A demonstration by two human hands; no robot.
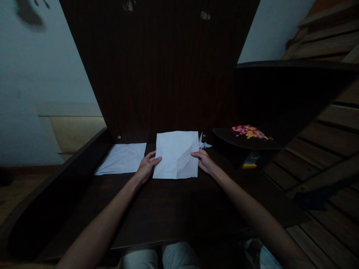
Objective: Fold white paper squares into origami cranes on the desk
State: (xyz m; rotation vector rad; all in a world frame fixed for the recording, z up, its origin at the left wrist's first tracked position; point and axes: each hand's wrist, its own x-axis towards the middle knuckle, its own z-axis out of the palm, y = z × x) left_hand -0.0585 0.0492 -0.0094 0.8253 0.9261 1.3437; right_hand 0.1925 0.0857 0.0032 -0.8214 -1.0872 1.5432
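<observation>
A white sheet of paper [175, 155], nearly square and creased, is held up in front of me between both hands. My left hand [146, 166] pinches its left edge, thumb on the near face. On the right edge my right hand [204, 160] grips it the same way, thumb over the front. Diagonal creases run across the sheet's right half. Partly hidden behind that edge, a small folded white paper figure [205, 145] with pointed tips sits on the desk. To the left lies more white paper [122, 158], flat and wrinkled.
A dark wooden desk [157, 216] has a tall back panel and a raised left side [56, 186]. On a rounded shelf [224, 135] at right lies a pile of small pink, red and yellow pieces [250, 131]. Wooden slats [322, 149] stand further right.
</observation>
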